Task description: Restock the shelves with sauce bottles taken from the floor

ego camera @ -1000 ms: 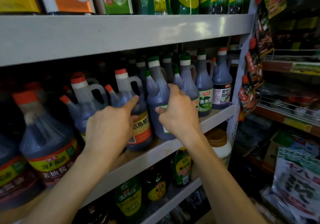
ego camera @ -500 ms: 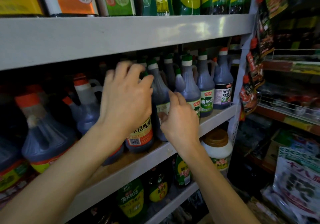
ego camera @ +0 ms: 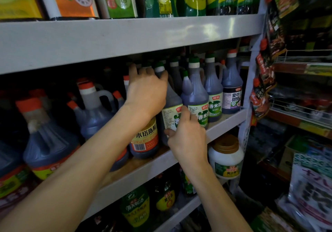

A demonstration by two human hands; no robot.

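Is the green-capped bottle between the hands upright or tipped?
Upright: the rice vinegar bottle stands cap-up like the neighbouring bottles. The right hand hides its base; the left hand grips its neck.

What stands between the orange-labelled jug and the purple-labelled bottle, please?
Head view: three green-labelled bottles; the right hand grips the nearest, the left hand its neck.

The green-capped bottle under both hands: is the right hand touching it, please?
Touching. The head view shows the right hand with thumb and fingertips pressed on the green-capped bottle, at its label.
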